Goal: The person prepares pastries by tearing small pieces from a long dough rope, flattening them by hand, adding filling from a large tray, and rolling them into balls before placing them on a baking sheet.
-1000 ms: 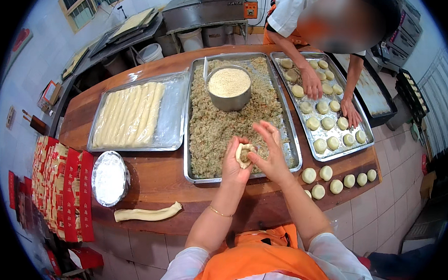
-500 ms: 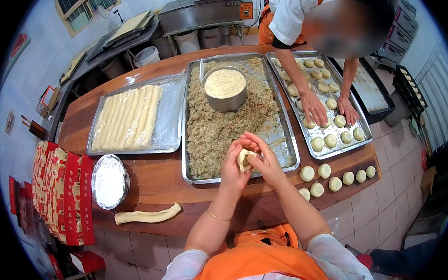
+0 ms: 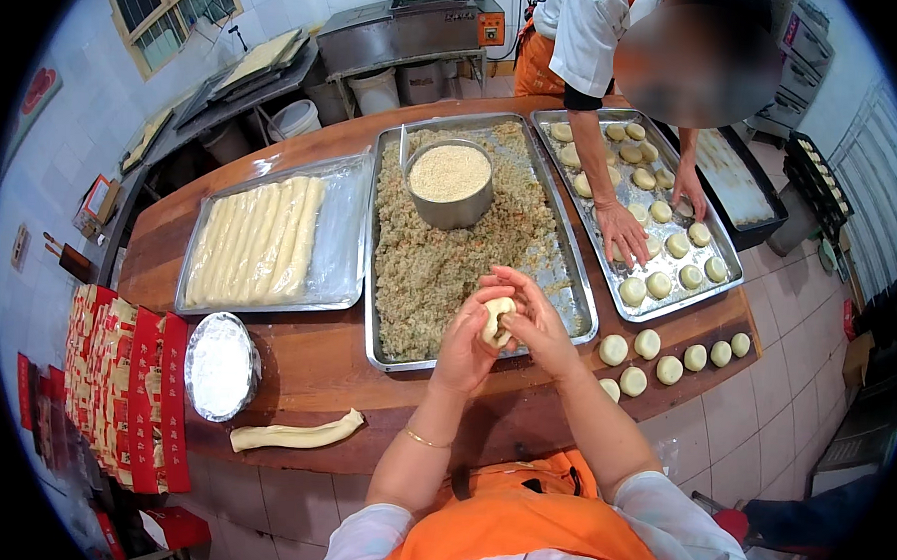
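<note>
Over the near edge of the filling tray, my left hand (image 3: pixel 462 347) cups a pale dough piece (image 3: pixel 498 310) with a dark opening facing up. My right hand (image 3: pixel 537 326) closes round it from the other side, its thumb at the opening. Fingers partly hide the dough and whatever is inside. Beneath and beyond my hands, crumbly greenish-brown filling (image 3: pixel 419 279) covers most of a metal tray (image 3: pixel 574 321). A round metal container of pale seeds (image 3: pixel 451 174) stands in that filling. On the wood to my left lies a loose dough strip (image 3: pixel 297 433).
Left stand a tray of dough rolls (image 3: pixel 255 237), a bowl of white powder (image 3: pixel 219 366) and stacked red packaging (image 3: pixel 128 391). Several round cakes (image 3: pixel 669 370) line the table's right edge. Across from me, a co-worker's hands (image 3: pixel 623 234) touch cakes in another metal tray (image 3: pixel 639 313).
My fingers have shifted a little round the dough, and its opening looks narrower. One of the co-worker's hands has moved farther back over the tray; the other has shifted slightly left.
</note>
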The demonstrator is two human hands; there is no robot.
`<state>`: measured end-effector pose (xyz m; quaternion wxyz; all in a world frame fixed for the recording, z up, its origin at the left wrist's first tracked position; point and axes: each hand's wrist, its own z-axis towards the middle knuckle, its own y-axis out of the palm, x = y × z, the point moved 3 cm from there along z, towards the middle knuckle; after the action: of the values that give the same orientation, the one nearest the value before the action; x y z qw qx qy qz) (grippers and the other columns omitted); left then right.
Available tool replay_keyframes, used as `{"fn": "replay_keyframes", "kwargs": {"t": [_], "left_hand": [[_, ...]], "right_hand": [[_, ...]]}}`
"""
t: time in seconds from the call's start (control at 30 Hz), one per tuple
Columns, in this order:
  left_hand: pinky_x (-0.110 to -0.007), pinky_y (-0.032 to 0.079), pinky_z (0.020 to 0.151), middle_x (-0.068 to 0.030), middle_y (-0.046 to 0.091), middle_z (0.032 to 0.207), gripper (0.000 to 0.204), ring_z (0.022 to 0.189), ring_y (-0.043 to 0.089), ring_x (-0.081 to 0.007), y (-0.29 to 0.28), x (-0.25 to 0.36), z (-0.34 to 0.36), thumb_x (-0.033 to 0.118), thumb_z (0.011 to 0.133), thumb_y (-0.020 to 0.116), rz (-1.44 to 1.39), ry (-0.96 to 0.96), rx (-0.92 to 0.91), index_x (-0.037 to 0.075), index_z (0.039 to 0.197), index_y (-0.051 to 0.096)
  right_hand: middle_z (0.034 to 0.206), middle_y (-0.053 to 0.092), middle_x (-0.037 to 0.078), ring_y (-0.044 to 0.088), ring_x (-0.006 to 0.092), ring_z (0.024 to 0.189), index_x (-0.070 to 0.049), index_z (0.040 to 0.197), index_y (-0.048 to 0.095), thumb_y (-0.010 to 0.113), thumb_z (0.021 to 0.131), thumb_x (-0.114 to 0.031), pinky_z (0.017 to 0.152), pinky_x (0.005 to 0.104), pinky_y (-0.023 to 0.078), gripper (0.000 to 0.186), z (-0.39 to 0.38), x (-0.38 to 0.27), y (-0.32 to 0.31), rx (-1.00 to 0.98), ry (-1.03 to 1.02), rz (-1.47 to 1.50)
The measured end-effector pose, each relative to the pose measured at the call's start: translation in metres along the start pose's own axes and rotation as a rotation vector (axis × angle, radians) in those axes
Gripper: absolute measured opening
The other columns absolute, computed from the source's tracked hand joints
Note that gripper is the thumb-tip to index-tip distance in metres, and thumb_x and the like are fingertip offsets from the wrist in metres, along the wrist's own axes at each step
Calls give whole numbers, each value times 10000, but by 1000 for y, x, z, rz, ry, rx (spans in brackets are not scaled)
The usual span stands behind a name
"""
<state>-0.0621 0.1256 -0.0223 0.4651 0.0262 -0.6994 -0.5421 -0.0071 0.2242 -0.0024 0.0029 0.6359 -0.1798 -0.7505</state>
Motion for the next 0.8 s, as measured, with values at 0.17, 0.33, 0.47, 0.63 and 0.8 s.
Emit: {"fn": "replay_keyframes", "kwargs": {"t": [0.17, 0.33, 0.47, 0.63, 0.8], "left_hand": [[-199, 453, 522, -49, 635, 885, 289, 709, 597, -94, -18, -14, -4, 350, 1011, 555, 58, 76, 23, 67, 1020, 613], [-183, 377, 429, -28, 630, 834, 261, 624, 556, -74, -28, -26, -1, 313, 1000, 573, 39, 135, 161, 71, 906, 594], [-186, 385, 430, -34, 619, 867, 284, 631, 554, -71, -13, -9, 0, 343, 1010, 544, 6, 57, 40, 70, 943, 587], [-180, 409, 439, -59, 618, 893, 350, 632, 555, -75, -6, 4, -8, 397, 1023, 501, 25, 94, -51, 57, 979, 574], [-197, 430, 458, -39, 616, 819, 304, 621, 562, -74, -16, -12, -6, 358, 1003, 564, 54, 99, 156, 60, 943, 586]], "right_hand": [[1405, 526, 120, 514, 209, 1292, -25, 1443, 429, 602, 787, -71, 1060, 333, 431, 680, -5, 7, 9, -70, -19, -211], [1375, 551, 116, 528, 219, 1272, -37, 1412, 469, 545, 722, -20, 1070, 332, 415, 695, -5, 14, 12, -69, 12, -284], [1398, 531, 117, 520, 204, 1280, -27, 1430, 447, 588, 759, -53, 1076, 328, 411, 686, -2, -5, 12, -59, 4, -192], [1427, 504, 104, 514, 179, 1282, -25, 1463, 412, 648, 787, -133, 1076, 316, 411, 724, 1, -8, 16, -91, -28, -155], [1411, 524, 137, 499, 236, 1321, -30, 1391, 515, 566, 809, -43, 1100, 360, 396, 585, 4, 4, 15, -146, -74, -389]]}}
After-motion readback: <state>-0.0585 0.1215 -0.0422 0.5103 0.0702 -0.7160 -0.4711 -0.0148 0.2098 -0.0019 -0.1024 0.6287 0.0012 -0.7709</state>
